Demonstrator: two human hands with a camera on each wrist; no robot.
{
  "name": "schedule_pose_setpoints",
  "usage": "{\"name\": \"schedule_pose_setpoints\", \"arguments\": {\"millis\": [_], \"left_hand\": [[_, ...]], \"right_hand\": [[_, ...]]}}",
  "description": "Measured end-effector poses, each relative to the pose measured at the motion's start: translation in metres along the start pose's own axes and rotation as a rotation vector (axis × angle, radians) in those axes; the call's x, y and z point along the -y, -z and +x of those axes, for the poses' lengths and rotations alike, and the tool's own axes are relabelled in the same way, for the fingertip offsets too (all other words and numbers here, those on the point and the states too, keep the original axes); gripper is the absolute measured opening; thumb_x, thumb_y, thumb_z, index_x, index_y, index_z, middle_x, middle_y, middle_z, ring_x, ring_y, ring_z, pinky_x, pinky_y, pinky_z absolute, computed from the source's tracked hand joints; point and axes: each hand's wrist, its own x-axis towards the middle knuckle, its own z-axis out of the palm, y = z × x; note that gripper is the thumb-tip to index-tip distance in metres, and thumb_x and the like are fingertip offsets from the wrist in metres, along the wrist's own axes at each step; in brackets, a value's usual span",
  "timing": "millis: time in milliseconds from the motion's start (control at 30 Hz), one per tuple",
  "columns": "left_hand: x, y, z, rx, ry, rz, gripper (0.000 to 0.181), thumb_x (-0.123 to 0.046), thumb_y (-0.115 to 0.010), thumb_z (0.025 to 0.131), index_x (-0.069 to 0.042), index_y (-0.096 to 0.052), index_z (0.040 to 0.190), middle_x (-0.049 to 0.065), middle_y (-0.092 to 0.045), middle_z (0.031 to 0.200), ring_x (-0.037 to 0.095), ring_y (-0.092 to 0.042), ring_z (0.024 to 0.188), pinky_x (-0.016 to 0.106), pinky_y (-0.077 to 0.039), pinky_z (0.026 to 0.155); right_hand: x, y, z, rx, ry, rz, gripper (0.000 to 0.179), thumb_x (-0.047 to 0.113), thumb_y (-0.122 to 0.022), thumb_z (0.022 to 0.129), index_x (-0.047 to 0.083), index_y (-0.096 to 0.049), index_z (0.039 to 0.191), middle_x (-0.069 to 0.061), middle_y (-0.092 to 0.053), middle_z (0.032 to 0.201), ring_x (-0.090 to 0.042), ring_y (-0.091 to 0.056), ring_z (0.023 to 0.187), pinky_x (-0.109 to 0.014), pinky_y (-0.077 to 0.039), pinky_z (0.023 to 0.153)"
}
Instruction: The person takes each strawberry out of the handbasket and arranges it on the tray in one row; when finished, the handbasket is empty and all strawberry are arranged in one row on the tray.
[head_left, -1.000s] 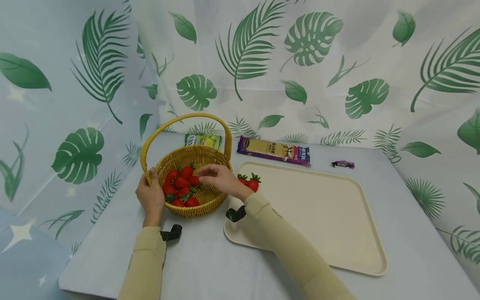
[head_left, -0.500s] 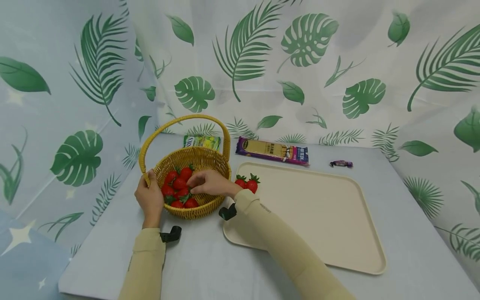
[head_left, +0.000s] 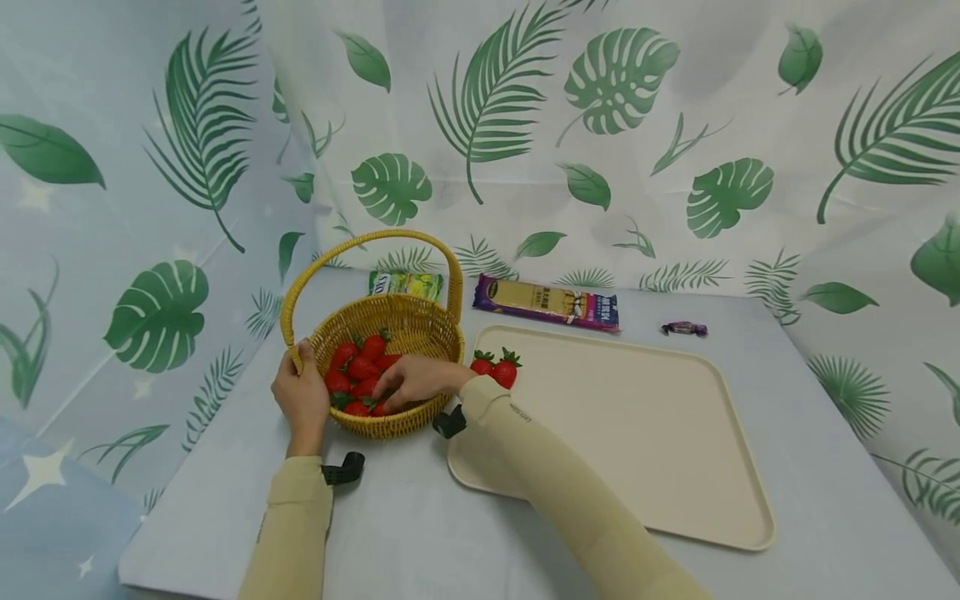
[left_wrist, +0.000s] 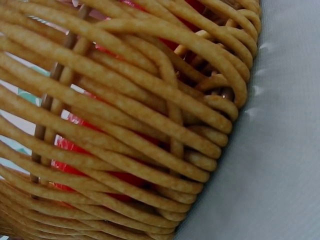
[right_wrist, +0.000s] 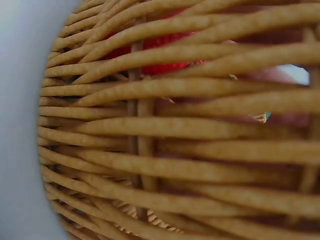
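Note:
My left hand (head_left: 302, 396) grips the yellow wicker basket (head_left: 431, 408) at its left rim, by the foot of the arched handle, thumb on the near side. Several red strawberries (head_left: 362, 367) with green leaves lie inside, mostly toward the left. My right hand (head_left: 420, 379) reaches down over the right rim, fingertips bent at a strawberry (head_left: 379, 409) low at the front; I cannot tell whether they pinch it. Close in the left wrist view is the basket's woven wall (left_wrist: 115, 110), with red showing through the gaps. Weave (right_wrist: 200, 130) also fills most of the right wrist view.
A cream tray (head_left: 622, 433) lies to the right, with two strawberries (head_left: 504, 373) at its upper left corner. Behind stand a green snack packet (head_left: 408, 285) and a long purple-and-gold packet (head_left: 543, 302). A small purple wrapped candy (head_left: 684, 328) lies at the back right.
My right hand has moved left and lower into the basket, from the strawberries' right side to the front one. The left hand keeps its grip on the rim.

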Motion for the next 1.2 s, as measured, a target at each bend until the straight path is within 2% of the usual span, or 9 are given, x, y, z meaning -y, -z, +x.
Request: {"name": "schedule_pose_setpoints", "arguments": {"millis": [267, 467, 733, 933, 1133, 1200], "left_hand": [[0.001, -0.001, 0.001, -0.01, -0.014, -0.001, 0.055, -0.048, -0.048, 0.1, 0.002, -0.068, 0.101, 0.002, -0.035, 0.06, 0.016, -0.031, 0.057, 0.033, -0.024, 0.059], [0.001, -0.001, 0.001, -0.007, -0.01, -0.018, 0.048, -0.043, -0.05, 0.101, 0.001, -0.07, 0.106, 0.002, -0.037, 0.062, 0.017, -0.032, 0.059, 0.033, -0.024, 0.06], [0.002, -0.002, 0.002, -0.004, -0.002, -0.009, 0.046, -0.043, -0.05, 0.101, -0.002, -0.071, 0.112, 0.002, -0.042, 0.064, 0.018, -0.034, 0.061, 0.033, -0.026, 0.061], [0.003, -0.002, 0.002, -0.004, -0.007, -0.006, 0.046, -0.042, -0.05, 0.101, -0.002, -0.07, 0.113, 0.005, -0.048, 0.068, 0.019, -0.036, 0.063, 0.033, -0.027, 0.063], [0.004, -0.003, 0.003, -0.005, -0.02, 0.014, 0.047, -0.043, -0.05, 0.101, -0.004, -0.071, 0.114, 0.003, -0.045, 0.064, 0.018, -0.033, 0.059, 0.034, -0.025, 0.059], [0.004, -0.003, 0.003, -0.003, -0.022, 0.017, 0.049, -0.045, -0.049, 0.101, -0.003, -0.071, 0.113, 0.001, -0.043, 0.063, 0.017, -0.033, 0.058, 0.033, -0.025, 0.059]], "right_hand": [[0.0, 0.002, 0.002, 0.111, 0.029, 0.03, 0.027, 0.01, -0.067, 0.092, 0.013, -0.072, 0.118, 0.004, -0.069, 0.117, -0.003, -0.056, 0.106, -0.021, -0.044, 0.091], [0.001, 0.002, 0.001, 0.141, 0.014, 0.121, 0.027, -0.002, -0.063, 0.09, 0.009, -0.073, 0.113, 0.001, -0.07, 0.108, -0.009, -0.061, 0.095, -0.024, -0.049, 0.084], [0.001, 0.001, 0.0, 0.149, 0.038, 0.07, 0.026, -0.002, -0.063, 0.09, 0.009, -0.073, 0.111, 0.004, -0.071, 0.104, -0.005, -0.057, 0.091, -0.021, -0.047, 0.084], [0.001, -0.001, -0.005, 0.046, 0.097, 0.067, 0.022, 0.007, -0.065, 0.089, 0.013, -0.074, 0.108, 0.007, -0.07, 0.101, -0.006, -0.055, 0.087, -0.022, -0.047, 0.079], [0.001, -0.005, -0.015, -0.185, 0.199, 0.079, 0.023, 0.012, -0.066, 0.092, 0.016, -0.074, 0.114, 0.006, -0.069, 0.112, -0.004, -0.055, 0.092, -0.021, -0.046, 0.079], [0.002, -0.006, -0.019, -0.274, 0.227, 0.111, 0.025, 0.012, -0.067, 0.093, 0.015, -0.073, 0.117, 0.002, -0.069, 0.115, -0.007, -0.055, 0.086, -0.022, -0.046, 0.075]]}}
